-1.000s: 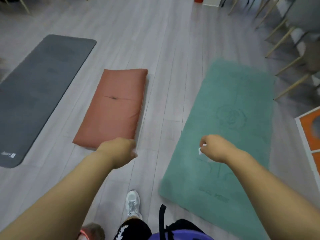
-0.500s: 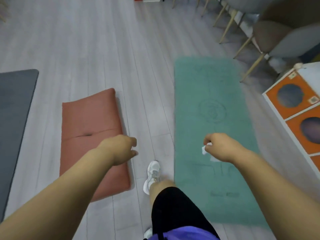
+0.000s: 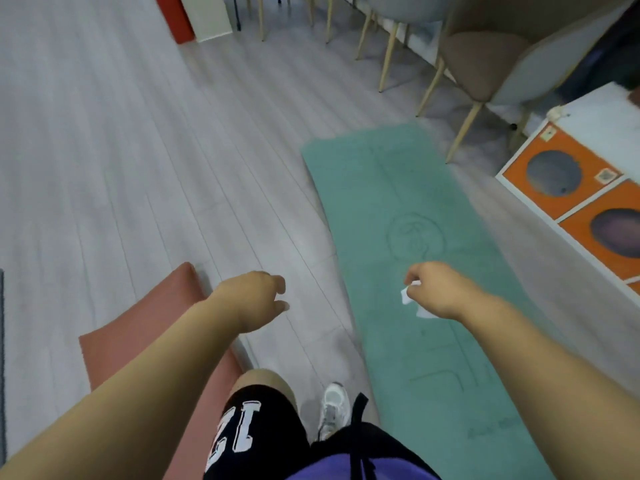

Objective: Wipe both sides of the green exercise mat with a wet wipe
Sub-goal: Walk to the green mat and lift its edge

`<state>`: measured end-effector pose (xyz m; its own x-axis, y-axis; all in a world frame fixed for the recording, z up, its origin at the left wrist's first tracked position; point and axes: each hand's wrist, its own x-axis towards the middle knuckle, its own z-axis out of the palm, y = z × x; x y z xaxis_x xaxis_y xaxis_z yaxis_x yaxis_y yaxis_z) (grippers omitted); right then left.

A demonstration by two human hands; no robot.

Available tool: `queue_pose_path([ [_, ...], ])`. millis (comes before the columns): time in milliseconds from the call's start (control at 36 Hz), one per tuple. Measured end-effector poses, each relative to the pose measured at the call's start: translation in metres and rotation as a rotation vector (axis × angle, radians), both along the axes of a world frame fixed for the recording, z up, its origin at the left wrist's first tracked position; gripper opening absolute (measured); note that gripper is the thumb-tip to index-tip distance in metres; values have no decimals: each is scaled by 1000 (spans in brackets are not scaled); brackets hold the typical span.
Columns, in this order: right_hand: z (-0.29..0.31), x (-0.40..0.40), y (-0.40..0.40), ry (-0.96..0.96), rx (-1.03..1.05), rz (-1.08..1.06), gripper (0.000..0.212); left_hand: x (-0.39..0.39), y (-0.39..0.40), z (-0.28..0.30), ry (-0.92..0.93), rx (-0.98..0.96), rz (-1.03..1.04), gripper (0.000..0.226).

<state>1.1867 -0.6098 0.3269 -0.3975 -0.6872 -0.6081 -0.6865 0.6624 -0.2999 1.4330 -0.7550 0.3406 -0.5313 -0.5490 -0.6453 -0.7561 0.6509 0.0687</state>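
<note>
Looking down through the head camera, you see the green exercise mat (image 3: 426, 258) lying flat on the pale plank floor (image 3: 138, 168), stretching away from you on your right side. Your right hand (image 3: 440, 289) hangs above the mat's middle, its fingers (image 3: 414, 277) curled around a crumpled white wet wipe (image 3: 406, 295) that pokes out below the knuckles. Your left hand (image 3: 252, 299) hovers over the bare floor between the mat and a pink cushion (image 3: 138, 327), its fingers loosely curled and holding nothing. A white sneaker (image 3: 333, 407) stands on the floor just beside the mat's near left edge. An orange and white cabinet (image 3: 585, 174) sits to the right of the mat, with chairs (image 3: 491, 64) beyond its far end.
</note>
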Motion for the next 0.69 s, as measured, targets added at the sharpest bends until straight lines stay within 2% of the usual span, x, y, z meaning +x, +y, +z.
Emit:
queue_pose_path([
  [194,-16,-39,-19,-45,28,-209,12,-75,-68,-22,-46,40,-190,39],
  [333,-36,-57,-36,-24,55,-344,22,-131,-117,-45,-50,55,-391,37],
  [528,-74,-63,-66,-26,93,-649,23,-201,-190,-86,-84,89,-691,39],
  [694,-115,-48,-89,0,133,-785,25,-237,-233,-127,-150,64,-901,38],
])
